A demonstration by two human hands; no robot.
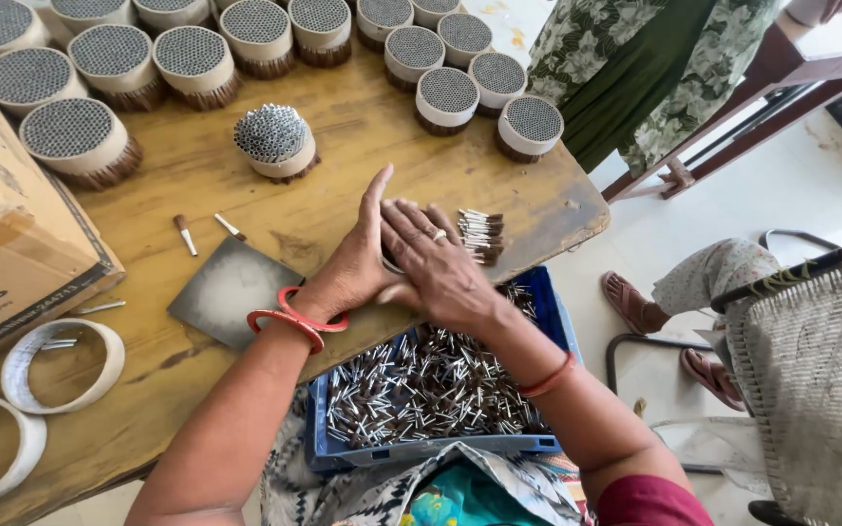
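- Many bundles (192, 60) were seen finished on table (363, 127).
- Small bundle (480, 235) was cupped between left hand (348, 268) and right hand (436, 263), palms pressed together.
- Tray (548, 302) remained full of loose pieces (421, 390).

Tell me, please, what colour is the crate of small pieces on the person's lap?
The crate is blue, seen best in the head view.

One head camera, looking steeply down from above the wearer's arms.

I'm viewing from close over the wooden surface (246, 185), facing forward and down; the blue tray (548, 321) at the lap is sitting near the frame's bottom, and floor is showing to the right.
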